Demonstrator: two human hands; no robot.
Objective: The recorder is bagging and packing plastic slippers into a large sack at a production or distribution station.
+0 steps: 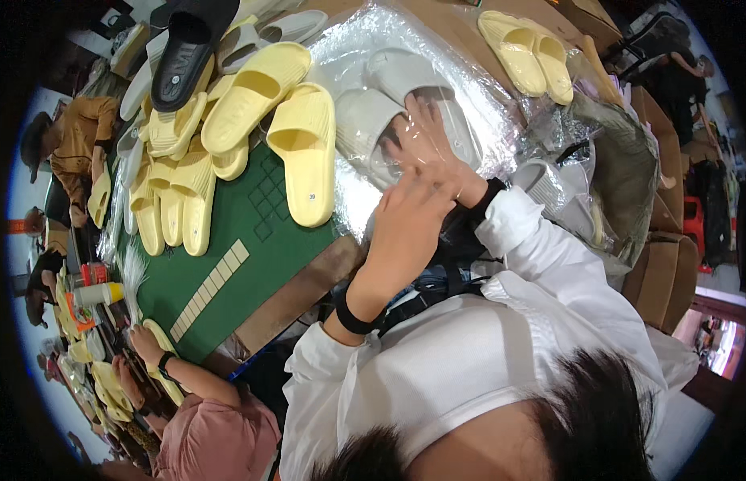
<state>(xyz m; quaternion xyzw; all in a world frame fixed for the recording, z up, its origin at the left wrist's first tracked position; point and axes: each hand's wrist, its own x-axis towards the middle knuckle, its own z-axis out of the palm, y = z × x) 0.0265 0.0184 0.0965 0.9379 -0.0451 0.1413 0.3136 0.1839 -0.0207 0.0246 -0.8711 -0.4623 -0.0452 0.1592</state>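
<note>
A pair of pale grey slide slippers lies in front of me, in or under shiny clear plastic bags. My right hand reaches over the pair with its fingers stretched and apart, at the slippers' foot openings. Crossing beside the right wrist, my left hand has bent fingers at the near edge of the plastic. Its fingertips are hidden, so what they grip cannot be made out. Both wrists wear black bands. Left of the plastic, a single yellow slipper lies on the green mat.
More yellow slippers and a black slipper are heaped at the back left. A yellow pair sits at the back right. Bagged grey slippers lie in a sack near my right arm. A co-worker's arm reaches in at lower left.
</note>
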